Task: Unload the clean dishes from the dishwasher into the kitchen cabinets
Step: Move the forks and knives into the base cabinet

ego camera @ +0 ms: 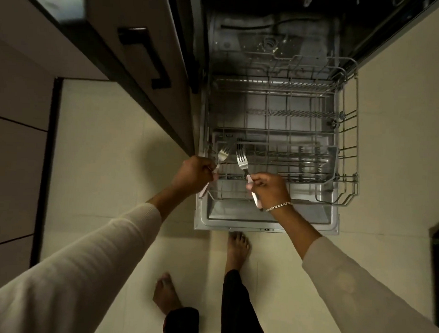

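Found two forks held up over the near left corner of the lower rack (348, 151). Noted the left fork (223, 155) held by its pale pink handle in the left-hand grip (193, 174), fingers curled round the handle, tines aimed far. Noted the right fork (242, 163) pinched by its handle in the right-hand grip (268, 190), thumb and fingertips pressed on it, handle end showing beside the bracelet (278, 206). Recorded the two fork heads near each other but apart, just above the cutlery basket (300, 160). Could not tell, in the dim light, what else lay in that basket. Found the rack drawn out over the open dishwasher door (261, 228). Noted a drawer front with a dark handle (145, 56) far left, and a bare foot (238, 249) on the tiled floor (102, 149) just beside the door's near edge.

Judged the following risks:
- **Slipping:** a light pinch on smooth handles, liable to drop a fork onto rack, door or foot.
- **Snagging:** tines liable to catch on rack wires if swung low or sideways.
- **No free hand:** both grips occupied, so fumbling likely at any drawer unless the forks first gathered into one.
- **Tripping:** the open door a hazard on turning away.
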